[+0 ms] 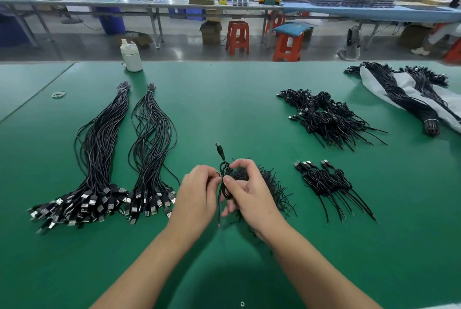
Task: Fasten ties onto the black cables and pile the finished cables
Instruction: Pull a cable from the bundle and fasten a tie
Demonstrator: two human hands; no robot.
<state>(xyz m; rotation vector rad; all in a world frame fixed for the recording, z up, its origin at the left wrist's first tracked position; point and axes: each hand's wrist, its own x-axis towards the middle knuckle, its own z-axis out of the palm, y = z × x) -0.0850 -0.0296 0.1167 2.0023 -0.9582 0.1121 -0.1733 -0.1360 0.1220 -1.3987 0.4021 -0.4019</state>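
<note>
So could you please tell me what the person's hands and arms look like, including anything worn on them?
Both the left hand and the right hand are bare: no gloves, rings, watch or bracelets show. The forearms are uncovered all the way to the bottom edge of the picture, with no sleeve in view. The fingernails look short and unpainted.

Single head view, worn high over near edge of green table (237,109), facing forward and down. Close to both hands at near-centre; far edge and workshop floor beyond in upper frame.
</note>
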